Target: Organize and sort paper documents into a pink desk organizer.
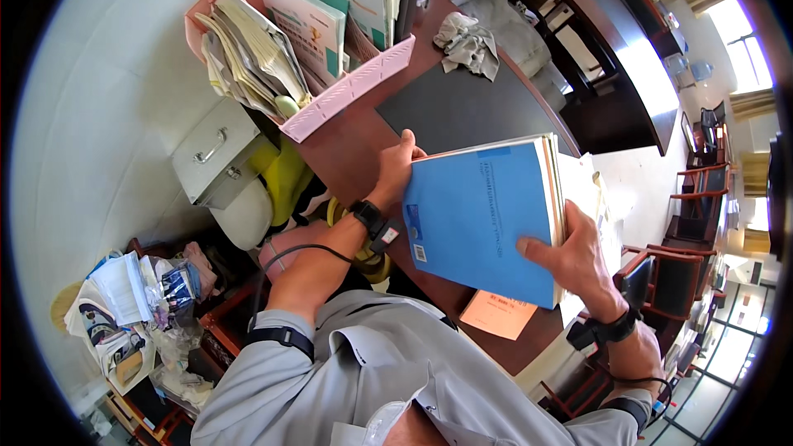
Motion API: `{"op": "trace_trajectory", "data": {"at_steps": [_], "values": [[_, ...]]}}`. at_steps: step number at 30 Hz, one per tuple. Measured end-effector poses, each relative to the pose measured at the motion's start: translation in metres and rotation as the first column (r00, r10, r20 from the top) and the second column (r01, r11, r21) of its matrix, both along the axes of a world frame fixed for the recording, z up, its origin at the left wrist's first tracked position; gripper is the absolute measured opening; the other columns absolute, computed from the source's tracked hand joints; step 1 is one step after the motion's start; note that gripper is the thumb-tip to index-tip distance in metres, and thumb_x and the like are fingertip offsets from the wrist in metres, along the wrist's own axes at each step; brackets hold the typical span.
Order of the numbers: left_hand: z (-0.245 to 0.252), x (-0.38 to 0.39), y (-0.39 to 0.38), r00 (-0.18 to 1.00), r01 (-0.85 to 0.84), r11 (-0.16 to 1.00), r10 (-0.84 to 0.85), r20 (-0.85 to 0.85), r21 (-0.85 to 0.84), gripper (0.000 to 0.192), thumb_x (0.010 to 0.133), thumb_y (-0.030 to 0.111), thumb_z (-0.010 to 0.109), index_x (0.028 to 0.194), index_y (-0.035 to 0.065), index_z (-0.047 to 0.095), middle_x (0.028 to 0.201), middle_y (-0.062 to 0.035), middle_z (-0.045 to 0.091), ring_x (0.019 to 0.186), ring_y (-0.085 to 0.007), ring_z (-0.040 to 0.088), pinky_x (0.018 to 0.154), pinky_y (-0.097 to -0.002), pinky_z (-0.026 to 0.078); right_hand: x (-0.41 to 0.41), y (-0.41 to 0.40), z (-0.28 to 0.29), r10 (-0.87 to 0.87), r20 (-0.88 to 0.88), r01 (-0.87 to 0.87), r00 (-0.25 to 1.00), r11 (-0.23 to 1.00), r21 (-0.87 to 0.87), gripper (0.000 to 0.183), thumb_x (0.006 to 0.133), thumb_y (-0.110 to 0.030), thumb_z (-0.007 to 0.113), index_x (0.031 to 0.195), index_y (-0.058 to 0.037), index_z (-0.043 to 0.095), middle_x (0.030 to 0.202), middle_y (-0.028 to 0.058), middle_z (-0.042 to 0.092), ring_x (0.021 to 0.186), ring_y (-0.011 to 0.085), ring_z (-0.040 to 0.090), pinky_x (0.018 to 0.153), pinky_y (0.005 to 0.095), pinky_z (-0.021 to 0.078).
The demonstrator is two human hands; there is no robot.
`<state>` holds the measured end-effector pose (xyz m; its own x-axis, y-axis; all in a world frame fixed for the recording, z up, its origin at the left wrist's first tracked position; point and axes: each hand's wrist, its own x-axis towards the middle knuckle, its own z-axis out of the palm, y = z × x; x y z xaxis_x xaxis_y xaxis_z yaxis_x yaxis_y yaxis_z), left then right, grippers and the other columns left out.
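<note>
A stack of books and papers with a blue paperback [477, 217] on top is held between my two hands, above the dark red desk. My left hand [396, 167] grips its upper left edge, thumb up, with the fingers mostly hidden behind it. On the right side, my right hand [573, 251] clasps the stack, its thumb lying on the blue cover and its fingers out of sight underneath. An orange printed booklet [495, 316] lies on the desk, partly covered by the stack. More white papers [582, 179] show beyond the stack's right edge.
A pink desk organizer [350, 90] full of books and folders stands at the desk's upper left. A crumpled grey cloth [468, 43] lies on the black desk mat [477, 99]. Left of the desk are a metal case [214, 152] and a cluttered pile of bags. Chairs [678, 272] stand at the right.
</note>
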<state>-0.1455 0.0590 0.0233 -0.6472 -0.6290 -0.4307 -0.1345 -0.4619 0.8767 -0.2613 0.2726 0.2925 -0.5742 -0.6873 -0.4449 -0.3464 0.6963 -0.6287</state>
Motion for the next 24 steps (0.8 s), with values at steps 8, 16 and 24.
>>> {"op": "trace_trajectory", "data": {"at_steps": [8, 16, 24], "values": [[0.012, 0.010, -0.023, 0.995, 0.018, 1.000, -0.018, -0.100, 0.000, 0.077, 0.103, 0.062, 0.032, 0.074, -0.0011, 0.066, 0.068, -0.0054, 0.064, 0.062, -0.0119, 0.059, 0.060, -0.0268, 0.047, 0.005, 0.010, 0.001, -0.005, -0.026, 0.002, 1.000, 0.994, -0.106, 0.045, 0.072, -0.022, 0.082, 0.094, 0.0072, 0.056, 0.082, 0.0160, 0.066, 0.072, 0.0202, 0.065, 0.065, 0.0344, 0.0547], [0.004, -0.007, -0.022, 0.995, 0.071, 0.988, -0.062, 0.074, -0.134, 0.080, 0.102, 0.064, 0.033, 0.077, -0.0033, 0.069, 0.073, -0.0082, 0.067, 0.067, -0.0150, 0.061, 0.064, -0.0313, 0.049, 0.012, 0.008, -0.015, -0.009, 0.019, 0.013, 1.000, 0.984, -0.180, 0.044, 0.072, -0.021, 0.083, 0.093, 0.0068, 0.056, 0.084, 0.0170, 0.066, 0.072, 0.0209, 0.065, 0.064, 0.0331, 0.0543], [-0.020, -0.024, -0.030, 0.986, 0.158, 0.987, -0.155, 0.056, -0.042, 0.088, 0.099, 0.071, 0.025, 0.094, -0.0047, 0.070, 0.085, -0.0105, 0.071, 0.078, -0.0171, 0.067, 0.073, -0.0297, 0.053, -0.030, -0.003, -0.029, -0.092, 0.030, 0.094, 0.995, 0.992, -0.079, 0.046, 0.073, -0.025, 0.082, 0.096, 0.0064, 0.058, 0.084, 0.0180, 0.067, 0.072, 0.0221, 0.067, 0.067, 0.0343, 0.0547]]}}
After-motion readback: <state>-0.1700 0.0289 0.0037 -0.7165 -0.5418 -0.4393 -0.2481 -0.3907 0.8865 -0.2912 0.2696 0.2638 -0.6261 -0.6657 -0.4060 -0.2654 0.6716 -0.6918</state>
